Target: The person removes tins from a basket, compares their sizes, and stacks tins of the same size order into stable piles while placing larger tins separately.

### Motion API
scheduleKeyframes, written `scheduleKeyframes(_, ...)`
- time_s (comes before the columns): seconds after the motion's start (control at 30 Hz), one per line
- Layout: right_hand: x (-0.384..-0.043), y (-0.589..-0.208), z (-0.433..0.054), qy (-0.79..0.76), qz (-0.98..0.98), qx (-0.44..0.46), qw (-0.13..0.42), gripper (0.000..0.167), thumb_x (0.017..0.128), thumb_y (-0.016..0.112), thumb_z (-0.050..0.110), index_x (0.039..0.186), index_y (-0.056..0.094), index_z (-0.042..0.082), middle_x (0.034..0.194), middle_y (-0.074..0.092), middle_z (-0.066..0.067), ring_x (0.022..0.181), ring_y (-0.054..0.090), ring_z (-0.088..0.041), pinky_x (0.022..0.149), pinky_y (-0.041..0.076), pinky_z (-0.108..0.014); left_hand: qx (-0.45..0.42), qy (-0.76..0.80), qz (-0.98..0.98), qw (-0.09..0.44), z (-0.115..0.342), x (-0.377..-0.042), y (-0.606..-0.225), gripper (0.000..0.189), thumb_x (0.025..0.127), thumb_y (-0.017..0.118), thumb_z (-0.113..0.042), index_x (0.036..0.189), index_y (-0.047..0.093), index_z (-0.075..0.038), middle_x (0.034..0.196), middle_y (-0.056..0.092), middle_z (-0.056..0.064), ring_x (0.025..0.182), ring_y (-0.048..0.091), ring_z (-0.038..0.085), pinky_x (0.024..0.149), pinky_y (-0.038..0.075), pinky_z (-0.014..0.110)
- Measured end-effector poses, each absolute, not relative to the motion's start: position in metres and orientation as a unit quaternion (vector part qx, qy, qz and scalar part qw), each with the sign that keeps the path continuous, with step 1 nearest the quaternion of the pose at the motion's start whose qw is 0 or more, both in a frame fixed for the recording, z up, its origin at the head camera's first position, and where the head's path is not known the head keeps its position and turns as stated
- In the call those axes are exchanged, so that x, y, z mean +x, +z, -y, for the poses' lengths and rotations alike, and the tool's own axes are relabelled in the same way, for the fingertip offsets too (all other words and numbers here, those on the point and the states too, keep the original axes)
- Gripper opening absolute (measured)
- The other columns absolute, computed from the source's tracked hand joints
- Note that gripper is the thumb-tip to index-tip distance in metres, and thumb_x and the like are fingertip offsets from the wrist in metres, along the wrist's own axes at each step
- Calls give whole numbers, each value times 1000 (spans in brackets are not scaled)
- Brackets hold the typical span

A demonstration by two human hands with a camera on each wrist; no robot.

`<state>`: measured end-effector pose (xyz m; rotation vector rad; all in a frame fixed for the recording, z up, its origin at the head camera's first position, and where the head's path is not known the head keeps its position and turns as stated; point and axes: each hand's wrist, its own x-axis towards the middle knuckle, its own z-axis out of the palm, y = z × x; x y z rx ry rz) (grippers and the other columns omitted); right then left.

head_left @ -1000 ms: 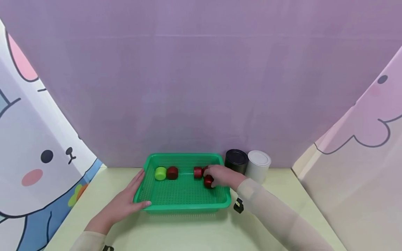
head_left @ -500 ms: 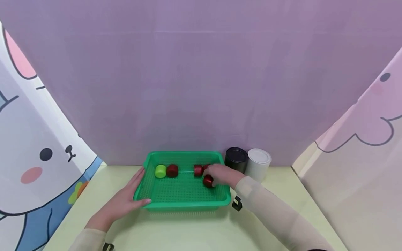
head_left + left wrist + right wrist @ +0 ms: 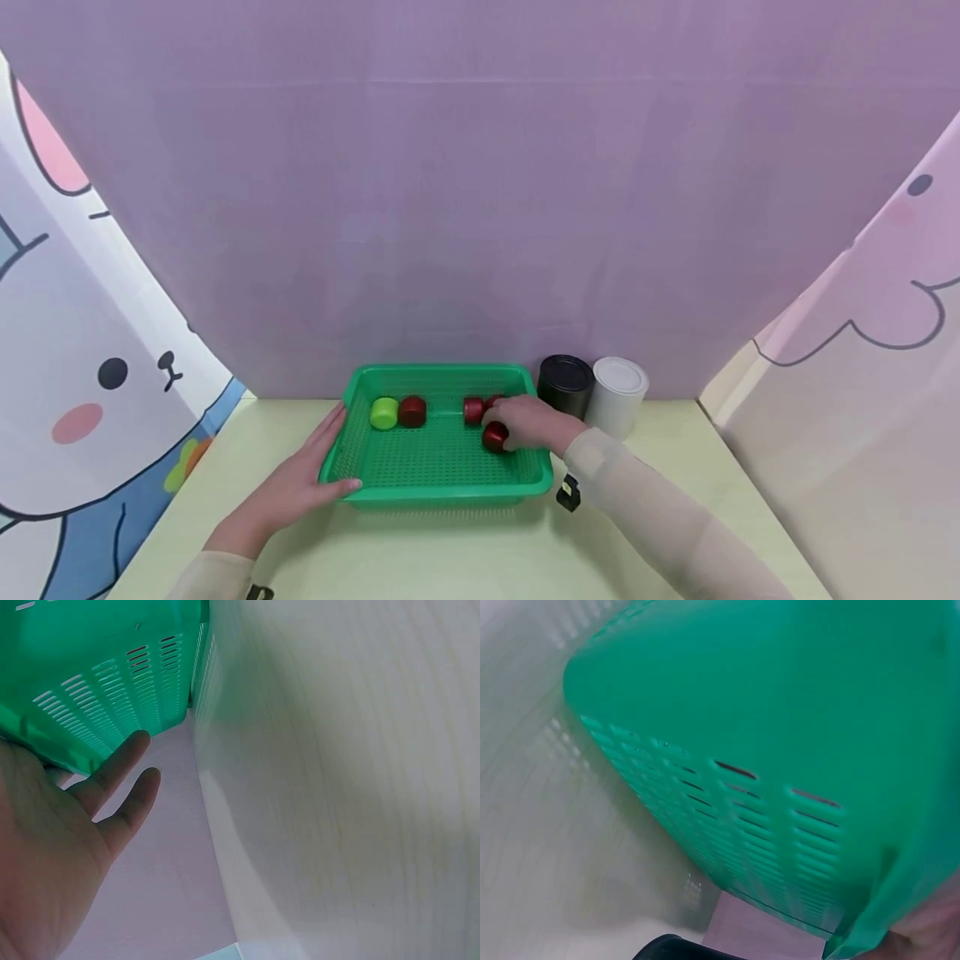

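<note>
On the table stands a green plastic basket. My left hand rests against its left side, fingers along the rim and thumb at the front left corner. In the left wrist view, two of that hand's fingertips are near the slotted wall. My right hand reaches over the right rim, pinching a shiny red cylinder between fingers and thumb. Just behind lie another red cylinder and a third red piece, partly hidden by the hand. The right wrist view shows mainly the basket's outer wall.
Inside the basket, at the back left, a lime green cylinder sits beside a dark red one. A black can and a white can stand behind the right forearm. A purple wall rises behind the table.
The pinched red cylinder has shifted slightly left and forward with my right fingers, and more of it shows. My left hand and the basket stay in place.
</note>
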<state>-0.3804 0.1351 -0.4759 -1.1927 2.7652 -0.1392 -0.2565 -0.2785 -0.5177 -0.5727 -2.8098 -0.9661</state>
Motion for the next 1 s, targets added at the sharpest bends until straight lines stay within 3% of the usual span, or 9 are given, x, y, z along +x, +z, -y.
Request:
scheduleKeyframes(0.23,-379,-479,-139,-94,-915,-385,72,57,92,86,2,146,73,19,139,68,1,116,66,-18,97,58,-37,-186,-326,926,50,277,-253,-518,112,100,82,-50,178,13,-9,185,11,14,163,23,55,115,40,79)
scheduleKeyframes(0.37,-380,-478,-142,-142,-907,-387,80,60,95,80,1,151,69,18,140,65,0,103,64,-15,83,55,-32,-188,-323,926,55,277,-253,-517,112,100,81,-49,178,13,-8,185,10,14,163,23,54,115,39,79)
scheduleKeyframes(0.5,-382,-478,-145,-189,-897,-393,67,61,95,77,-2,153,68,17,134,63,2,96,58,-15,76,49,-30,-189,-319,927,55,278,-256,-517,112,100,81,-49,179,12,-9,185,10,14,163,23,54,115,40,78)
scheduleKeyframes(0.67,-384,-483,-148,-242,-886,-393,44,63,94,75,-3,152,68,18,133,62,5,103,58,-16,81,51,-31,-188,-316,928,56,279,-258,-519,112,100,81,-50,179,12,-10,186,9,12,163,23,53,115,41,78)
scheduleKeyframes(0.87,-386,-488,-152,-286,-874,-392,7,55,99,72,0,151,67,17,139,61,3,106,59,-17,81,55,-32,-188,-316,928,58,280,-258,-520,112,99,82,-49,179,13,-9,186,10,12,163,25,54,115,41,78)
scheduleKeyframes(1.0,-384,-488,-153,-318,-864,-390,-11,53,101,72,-2,152,66,14,145,60,1,116,62,-18,88,59,-35,-186,-316,928,57,281,-259,-521,113,99,82,-50,179,13,-10,186,10,12,163,25,53,114,42,78)
